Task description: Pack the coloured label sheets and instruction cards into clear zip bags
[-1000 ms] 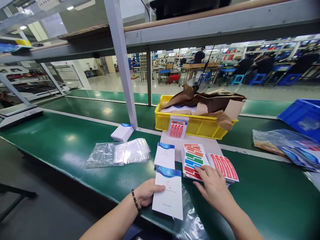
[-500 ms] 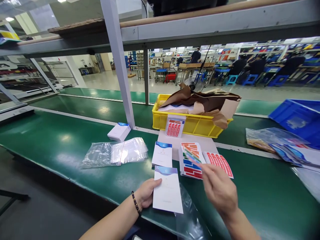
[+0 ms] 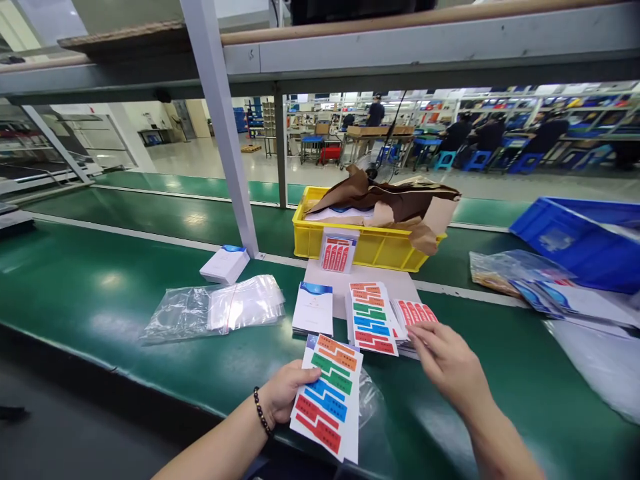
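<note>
My left hand (image 3: 286, 395) grips a white booklet with a sticker sheet (image 3: 327, 393) lying on top, printed in orange, green, blue and red; the thumb presses on the sheet. At the stack of red sticker sheets (image 3: 416, 312), my right hand (image 3: 453, 363) pinches the near edge with thumb and forefinger. Beside that stack is a pile of multicoloured sticker sheets (image 3: 371, 320). Farther left stands a pile of white booklets (image 3: 313, 310) with blue tops. Under the held booklet, a clear plastic bag (image 3: 370, 400) is partly hidden.
Clear zip bags (image 3: 245, 305) and another booklet stack (image 3: 225, 265) lie on the green bench left of centre. A yellow crate (image 3: 370, 243) with brown paper stands behind, with a bagged set (image 3: 339, 252) leaning on it. A blue bin (image 3: 575, 243) sits at right.
The multicoloured sticker sheet from my right hand now lies on the booklet in my left hand. My right hand has moved to the red sheets. The view has shifted slightly.
</note>
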### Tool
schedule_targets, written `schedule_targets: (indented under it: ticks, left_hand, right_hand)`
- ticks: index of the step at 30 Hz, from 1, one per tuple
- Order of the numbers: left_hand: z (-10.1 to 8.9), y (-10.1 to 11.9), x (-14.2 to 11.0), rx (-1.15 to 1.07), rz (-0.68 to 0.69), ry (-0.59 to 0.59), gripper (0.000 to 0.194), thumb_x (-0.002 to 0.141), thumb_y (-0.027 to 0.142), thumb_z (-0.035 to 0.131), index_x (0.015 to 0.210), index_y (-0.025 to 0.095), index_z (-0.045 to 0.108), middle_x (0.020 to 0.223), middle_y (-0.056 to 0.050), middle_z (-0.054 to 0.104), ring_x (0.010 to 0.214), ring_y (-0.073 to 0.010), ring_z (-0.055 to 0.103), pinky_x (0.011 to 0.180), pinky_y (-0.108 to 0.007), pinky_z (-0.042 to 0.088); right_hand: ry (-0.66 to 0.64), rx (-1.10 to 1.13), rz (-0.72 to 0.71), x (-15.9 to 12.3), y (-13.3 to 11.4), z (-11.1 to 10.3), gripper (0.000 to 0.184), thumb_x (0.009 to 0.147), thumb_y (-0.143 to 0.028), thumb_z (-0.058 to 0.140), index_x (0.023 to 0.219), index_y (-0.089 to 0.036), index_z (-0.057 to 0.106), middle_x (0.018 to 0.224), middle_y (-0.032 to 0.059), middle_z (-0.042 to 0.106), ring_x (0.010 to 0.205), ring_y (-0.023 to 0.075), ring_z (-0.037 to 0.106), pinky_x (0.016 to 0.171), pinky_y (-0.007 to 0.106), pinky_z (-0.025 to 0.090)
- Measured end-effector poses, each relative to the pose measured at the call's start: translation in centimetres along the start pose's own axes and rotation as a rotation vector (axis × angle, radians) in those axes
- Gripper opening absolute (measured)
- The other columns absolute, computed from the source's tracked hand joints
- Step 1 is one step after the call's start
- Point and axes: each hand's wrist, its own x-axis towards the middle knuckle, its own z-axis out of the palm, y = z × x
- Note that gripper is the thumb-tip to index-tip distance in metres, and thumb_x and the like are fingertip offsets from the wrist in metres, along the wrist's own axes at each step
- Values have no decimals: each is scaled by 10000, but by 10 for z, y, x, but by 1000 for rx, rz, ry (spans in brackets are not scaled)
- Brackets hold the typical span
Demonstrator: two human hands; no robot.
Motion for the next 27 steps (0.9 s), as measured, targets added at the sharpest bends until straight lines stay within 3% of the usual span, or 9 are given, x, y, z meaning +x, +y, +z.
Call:
schedule_targets:
  ticks: [3, 5, 8, 12, 19, 27]
  left_hand:
    - [14, 1, 10, 14, -10, -67, 316, 738, 191, 593, 1006, 24, 585, 933, -180, 648, 802, -228, 636, 767, -350, 474]
    - [23, -1, 21, 45, -19, -98, 305, 738, 189, 596, 995, 26, 590, 936, -179, 648, 799, -223, 638, 764, -341, 477]
    - [30, -5, 38, 95, -32, -132, 310, 736, 196, 603, 1003, 38, 590, 981, -180, 635, 818, -223, 635, 781, -351, 474]
    - [28, -12, 52, 134, -24, -108, 350, 716, 234, 632, 1007, 45, 592, 1001, -182, 628, 833, -227, 631, 797, -363, 467]
    - [15, -13, 48, 271, -32, -86, 408, 699, 308, 648, 996, 34, 600, 1033, -206, 607, 872, -254, 615, 848, -413, 433]
    - [11, -12, 49, 228, 19, -105, 371, 725, 300, 624, 994, 45, 603, 941, -179, 646, 795, -217, 637, 767, -350, 480]
  right_hand:
    - [-169, -137, 46, -2, 47, 4, 307, 787, -386, 469, 948, -164, 607, 1003, 108, 587, 930, 240, 540, 777, 363, 428]
    - [-259, -187, 73, -2, 58, 5, 398, 766, -443, 484, 1015, -147, 575, 1061, 116, 565, 976, 245, 521, 807, 359, 416]
    - [-337, -316, 289, 8, 52, 2, 469, 796, -507, 399, 1027, -128, 549, 1038, 127, 569, 954, 244, 532, 788, 345, 414]
    - [-489, -448, 537, 33, 33, 3, 537, 800, -559, 302, 921, -103, 558, 842, 147, 596, 761, 267, 589, 601, 349, 424]
    - [-631, -406, 571, 57, 27, 15, 412, 714, -506, 439, 765, -132, 605, 746, 135, 622, 683, 266, 602, 517, 304, 385]
    - [-684, -338, 642, 54, 32, -8, 486, 729, -592, 361, 630, -187, 611, 683, 89, 630, 639, 233, 593, 487, 283, 363]
